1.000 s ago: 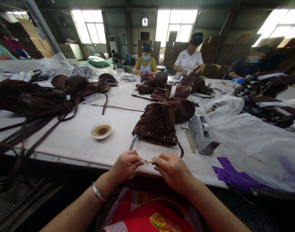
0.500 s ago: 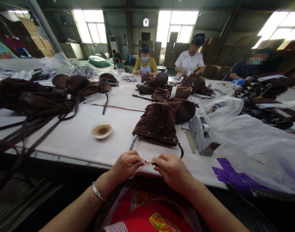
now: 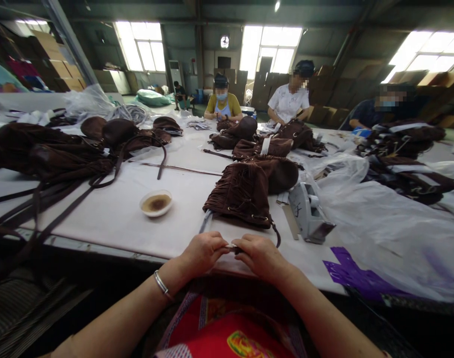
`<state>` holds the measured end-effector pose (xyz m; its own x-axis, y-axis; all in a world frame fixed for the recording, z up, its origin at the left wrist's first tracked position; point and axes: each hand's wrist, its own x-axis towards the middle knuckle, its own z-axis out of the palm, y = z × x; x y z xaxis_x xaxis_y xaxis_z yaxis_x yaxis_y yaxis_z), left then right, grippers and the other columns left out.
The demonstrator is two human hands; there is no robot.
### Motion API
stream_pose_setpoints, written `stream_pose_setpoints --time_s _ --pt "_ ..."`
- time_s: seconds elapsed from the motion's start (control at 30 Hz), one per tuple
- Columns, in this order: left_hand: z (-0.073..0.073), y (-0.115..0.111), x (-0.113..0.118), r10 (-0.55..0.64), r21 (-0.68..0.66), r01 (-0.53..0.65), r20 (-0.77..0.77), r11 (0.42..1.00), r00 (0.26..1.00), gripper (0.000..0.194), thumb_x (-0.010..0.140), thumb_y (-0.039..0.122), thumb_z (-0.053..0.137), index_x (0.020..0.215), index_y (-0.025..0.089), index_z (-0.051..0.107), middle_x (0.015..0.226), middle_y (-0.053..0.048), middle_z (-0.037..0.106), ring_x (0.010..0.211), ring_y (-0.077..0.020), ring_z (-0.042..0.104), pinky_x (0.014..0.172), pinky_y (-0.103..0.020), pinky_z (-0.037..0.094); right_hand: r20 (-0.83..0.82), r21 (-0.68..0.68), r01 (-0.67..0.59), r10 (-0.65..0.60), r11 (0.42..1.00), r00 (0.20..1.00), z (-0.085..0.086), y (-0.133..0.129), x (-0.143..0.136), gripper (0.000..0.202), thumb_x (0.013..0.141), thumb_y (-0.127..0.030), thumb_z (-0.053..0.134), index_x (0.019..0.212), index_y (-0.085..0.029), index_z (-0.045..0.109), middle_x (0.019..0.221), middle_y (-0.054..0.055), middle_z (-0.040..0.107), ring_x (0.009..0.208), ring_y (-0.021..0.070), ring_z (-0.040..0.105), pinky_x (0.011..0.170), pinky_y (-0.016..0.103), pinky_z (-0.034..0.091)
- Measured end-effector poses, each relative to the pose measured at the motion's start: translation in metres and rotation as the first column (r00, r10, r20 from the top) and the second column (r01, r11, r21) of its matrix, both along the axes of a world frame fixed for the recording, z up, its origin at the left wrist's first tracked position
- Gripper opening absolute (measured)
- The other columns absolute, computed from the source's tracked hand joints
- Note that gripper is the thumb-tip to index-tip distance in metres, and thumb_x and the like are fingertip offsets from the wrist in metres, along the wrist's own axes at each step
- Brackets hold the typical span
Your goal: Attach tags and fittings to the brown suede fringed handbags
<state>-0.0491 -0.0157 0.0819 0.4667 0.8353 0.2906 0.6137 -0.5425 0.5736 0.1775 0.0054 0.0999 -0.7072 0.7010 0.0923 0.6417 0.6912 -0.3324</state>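
Table (image 3: 111, 214) with a white surface is stretched across the whole view, and on its far side three co-workers are seen, one in yellow (image 3: 233, 105), one in white (image 3: 288, 103) and one in dark clothes (image 3: 365, 110). The right part of the table is covered by a crumpled sheet of clear plastic (image 3: 379, 223). On the left, a heap of dark brown bags (image 3: 59, 151) is laid, and its long straps are hung over the near edge. In the middle, a brown fringed bag (image 3: 240, 194) is placed, lying on its side, with metal eyelets turned toward the person. Near the table edge on the right, a purple strip (image 3: 355, 276) is seen, and just beside the fringed bag a grey tape dispenser (image 3: 309, 214) is set. The left hand (image 3: 200, 253), with a silver bracelet (image 3: 161, 282) worn at the wrist, and the right hand (image 3: 263, 254) are brought almost together in front of the fringed bag, at the near edge of the table. To their left, a shallow white bowl (image 3: 156, 215) with something brown inside is stood. Between the fingertips a small piece (image 3: 232, 247), partly pale and partly dark, is pinched: the thumb and fingers of each hand are closed upon it. By the fingers it is mostly hidden, so its exact shape cannot be told.
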Motion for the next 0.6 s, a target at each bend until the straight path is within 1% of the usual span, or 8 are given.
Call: stream_pose_setpoints --time_s 0.07,0.13,0.23,0.3,0.4,0.53,0.6 --pt "-0.001 0.005 -0.001 0.026 0.001 -0.026 -0.033 1.0 0.999 0.018 0.095 0.026 0.059 0.091 0.018 0.075 0.083 -0.005 0.068 0.076 -0.0153 0.065 0.072 -0.024 0.05 -0.016 -0.035 0.022 -0.023 0.999 1.0 -0.005 0.004 0.009 0.014 0.089 -0.024 0.069 0.103 -0.022 0.069 0.089 0.003 0.068 0.083 0.018 0.063 0.071 0.026 0.04" --pt "-0.002 0.009 -0.002 0.012 -0.025 -0.014 -0.067 1.0 0.998 0.016 0.094 0.025 0.061 0.09 0.018 0.076 0.083 -0.004 0.068 0.076 -0.0152 0.065 0.072 -0.023 0.05 -0.031 -0.05 0.052 -0.053 0.997 0.998 -0.01 0.006 0.016 0.005 0.091 -0.023 0.065 0.093 -0.02 0.07 0.085 0.002 0.068 0.079 0.0168 0.063 0.07 0.025 0.04" --pt "-0.004 0.012 0.001 -0.055 -0.075 0.048 -0.099 0.996 0.994 0.015 0.093 0.025 0.062 0.091 0.019 0.076 0.082 -0.004 0.068 0.076 -0.0148 0.064 0.072 -0.022 0.049 -0.052 -0.019 0.109 -0.11 0.994 0.993 -0.016 0.005 0.021 0.015 0.095 -0.024 0.061 0.083 -0.019 0.068 0.08 0.002 0.067 0.076 0.0161 0.062 0.069 0.026 0.039" --pt "-0.004 0.014 0.003 -0.089 -0.1 0.079 -0.104 0.992 0.99 0.016 0.093 0.025 0.061 0.094 0.02 0.076 0.084 -0.004 0.068 0.078 -0.0149 0.064 0.074 -0.022 0.048 -0.053 0.01 0.133 -0.132 0.991 0.99 -0.017 0.005 0.021 0.016 0.095 -0.025 0.06 0.082 -0.018 0.067 0.079 0.003 0.067 0.077 0.0166 0.061 0.069 0.026 0.038" --pt "-0.002 0.016 0.003 -0.133 -0.129 0.12 -0.1 0.984 0.986 0.018 0.094 0.024 0.058 0.098 0.019 0.075 0.087 -0.005 0.069 0.081 -0.0152 0.065 0.076 -0.022 0.048 -0.052 0.027 0.131 -0.13 0.991 0.99 -0.016 0.006 0.021 0.016 0.095 -0.024 0.061 0.08 -0.018 0.066 0.079 0.003 0.067 0.076 0.0165 0.061 0.069 0.026 0.037" --pt "0.003 0.019 -0.001 -0.187 -0.175 0.167 -0.107 0.97 0.976 0.02 0.095 0.021 0.055 0.095 0.017 0.074 0.085 -0.005 0.069 0.078 -0.0151 0.064 0.074 -0.022 0.048 -0.058 0.038 0.14 -0.138 0.989 0.989 -0.015 0.009 0.022 0.019 0.095 -0.025 0.059 0.078 -0.018 0.066 0.078 0.002 0.067 0.074 0.0161 0.06 0.068 0.026 0.037" --pt "0.005 0.018 -0.001 -0.198 -0.191 0.177 -0.097 0.966 0.975 0.02 0.095 0.021 0.054 0.097 0.017 0.073 0.087 -0.005 0.069 0.08 -0.0155 0.064 0.076 -0.022 0.048 -0.062 0.05 0.144 -0.14 0.988 0.988 -0.016 0.009 0.02 0.02 0.095 -0.026 0.059 0.078 -0.018 0.066 0.079 0.003 0.067 0.076 0.0165 0.061 0.068 0.027 0.037"
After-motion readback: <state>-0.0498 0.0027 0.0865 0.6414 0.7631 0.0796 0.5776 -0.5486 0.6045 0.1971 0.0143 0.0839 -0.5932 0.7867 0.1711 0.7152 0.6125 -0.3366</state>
